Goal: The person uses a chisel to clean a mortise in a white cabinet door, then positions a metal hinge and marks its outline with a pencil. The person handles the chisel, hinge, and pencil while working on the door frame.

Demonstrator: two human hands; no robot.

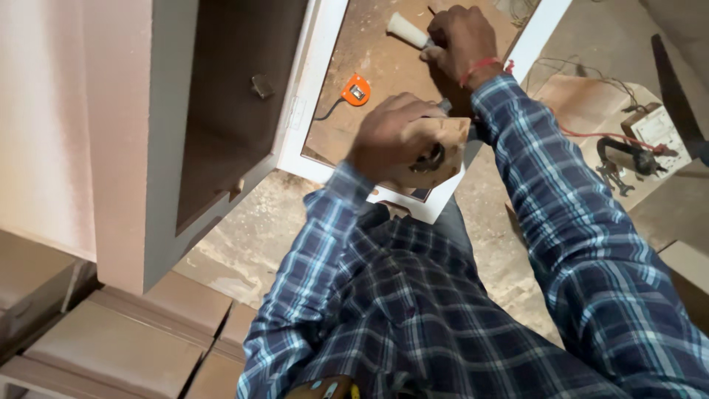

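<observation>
Left hand: my left hand (395, 137) is closed around a small wooden block (441, 148), fingers curled over its top edge, gripping it tight — I'm pressing it down at the near edge of the panel.
Block: light brown, roughly square, sitting right over the white frame (319, 89) where the near rail runs; a dark round piece (431, 158) shows at its lower face, I can't tell what it is.
Right hand: my right hand (459, 41) is fisted on a tool with a pale, cream-coloured handle (406, 29) — the handle sticks out to the left of my knuckles, the working end is hidden under my hand.
Wrist: a red thread (481, 66) is tied around my right wrist, just above the plaid cuff.
Panel: brown board (369, 59) inside the white frame, dusty, both hands over it.
Tape measure: orange one (356, 90) lying on the board, left of my left hand, well clear of both hands.
Cabinet: open box (221, 111) on my left, with a small metal fitting (261, 86) on its inner wall.
Far right: a dark clamp-like tool (624, 159) and a white switch box (656, 131) with red wire on the floor.
</observation>
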